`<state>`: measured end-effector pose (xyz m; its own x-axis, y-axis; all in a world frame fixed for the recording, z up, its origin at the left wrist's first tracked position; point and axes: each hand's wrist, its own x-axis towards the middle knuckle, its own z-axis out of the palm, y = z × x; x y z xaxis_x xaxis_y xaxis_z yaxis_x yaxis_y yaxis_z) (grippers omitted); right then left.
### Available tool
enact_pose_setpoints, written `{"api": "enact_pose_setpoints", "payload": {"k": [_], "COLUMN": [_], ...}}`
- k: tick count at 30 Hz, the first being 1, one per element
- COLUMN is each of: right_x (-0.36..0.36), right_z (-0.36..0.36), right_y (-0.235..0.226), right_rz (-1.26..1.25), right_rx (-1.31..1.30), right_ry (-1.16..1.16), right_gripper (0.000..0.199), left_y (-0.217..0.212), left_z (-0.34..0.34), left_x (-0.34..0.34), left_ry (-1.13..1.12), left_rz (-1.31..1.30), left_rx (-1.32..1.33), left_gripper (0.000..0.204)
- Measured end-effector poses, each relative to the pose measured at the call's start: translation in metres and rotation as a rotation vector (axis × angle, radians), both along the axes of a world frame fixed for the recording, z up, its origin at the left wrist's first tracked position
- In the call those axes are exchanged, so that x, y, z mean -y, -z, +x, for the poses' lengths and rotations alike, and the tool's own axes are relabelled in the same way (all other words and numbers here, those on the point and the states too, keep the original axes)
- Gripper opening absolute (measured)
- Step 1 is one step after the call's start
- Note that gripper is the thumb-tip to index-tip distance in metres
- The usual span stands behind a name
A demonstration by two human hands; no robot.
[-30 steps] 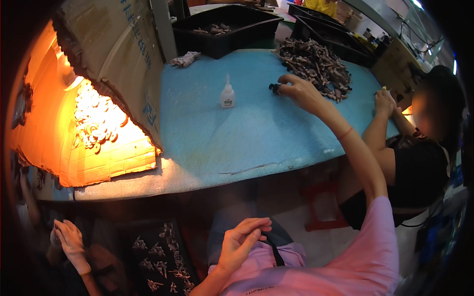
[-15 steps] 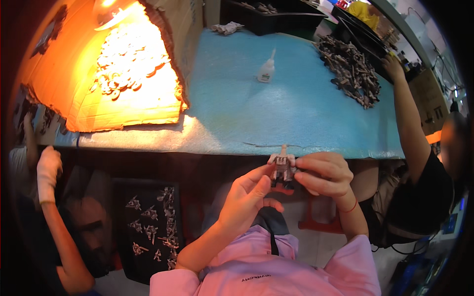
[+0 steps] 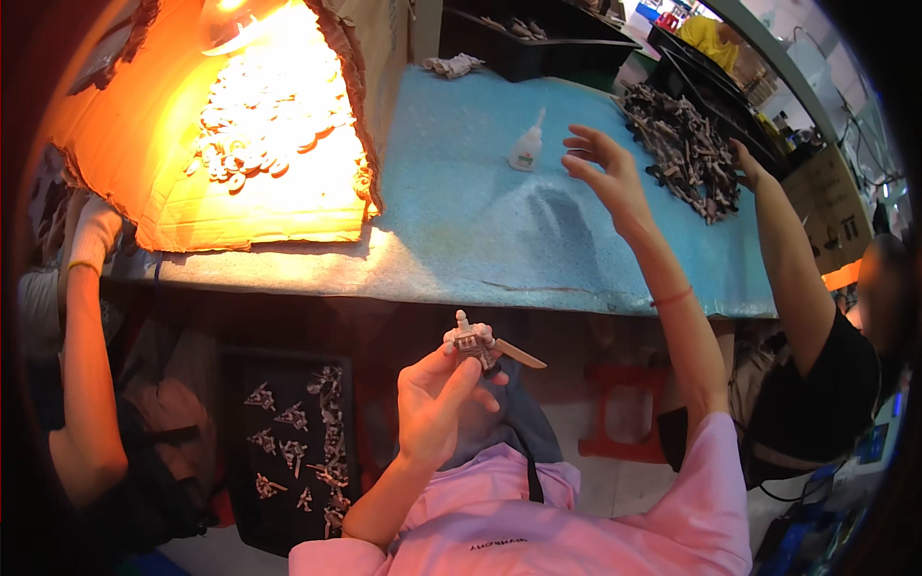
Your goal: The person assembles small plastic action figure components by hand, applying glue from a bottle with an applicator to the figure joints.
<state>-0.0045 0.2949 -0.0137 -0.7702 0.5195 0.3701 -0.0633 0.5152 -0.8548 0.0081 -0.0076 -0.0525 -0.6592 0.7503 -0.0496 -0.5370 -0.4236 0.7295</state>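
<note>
A small grey jointed figure [image 3: 471,348] is pinched between the left hand's [image 3: 429,403] thumb and fingers, above the lap and just short of the surface's near edge. Its long axis runs roughly away from the body, head end outermost, and a flat blade-like piece [image 3: 521,353] juts from it to the right, slanting back toward the person. The right hand [image 3: 615,178] is off the figure, raised over the blue surface [image 3: 451,230] with fingers loosely parted and nothing visible in its grasp. It is much the nearer hand to the white bottle [image 3: 525,154], which stands upright, nozzle up, just left of those fingertips. Room for moving lies between bottle and near edge, bounded by the lamp-lit cardboard [image 3: 182,226] leftward and the heap of parts [image 3: 684,154] rightward, where a co-worker's hand [image 3: 751,163] reaches in.
</note>
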Motion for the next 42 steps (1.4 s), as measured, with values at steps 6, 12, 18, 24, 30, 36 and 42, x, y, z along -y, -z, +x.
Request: {"api": "enact_pose_setpoints", "payload": {"k": [6, 12, 18, 24, 30, 36, 42], "right_x": [-0.006, 0.067, 0.122, 0.15, 0.16, 0.16, 0.166], "right_z": [-0.037, 0.01, 0.097, 0.121, 0.122, 0.123, 0.122], "right_y": [0.022, -0.003, -0.023, -0.009, -0.005, -0.005, -0.005], "right_rz": [0.226, -0.376, -0.392, -0.068, 0.069, 0.333, 0.383], "right_rx": [0.272, 0.027, 0.113, -0.102, -0.276, -0.232, -0.204], "right_ry": [0.01, -0.229, -0.293, -0.141, -0.179, -0.238, -0.195], "right_gripper": [0.034, 0.024, 0.026, 0.035, 0.035, 0.039, 0.045], "left_y": [-0.002, 0.007, 0.007, 0.008, 0.007, 0.01, 0.011], "left_z": [-0.001, -0.009, -0.009, -0.01, -0.01, -0.008, -0.008], "left_x": [0.009, 0.02, 0.02, 0.019, 0.019, 0.022, 0.021], "left_ry": [-0.036, -0.25, -0.431, -0.584, -0.692, -0.712, -0.713], "left_rz": [0.002, -0.121, -0.263, -0.358, -0.41, -0.427, -0.379], "left_rx": [0.014, -0.229, -0.549, -0.812, -1.016, -1.051, -1.012], "left_gripper": [0.027, 0.026, 0.03, 0.038, 0.033, 0.031, 0.034]}}
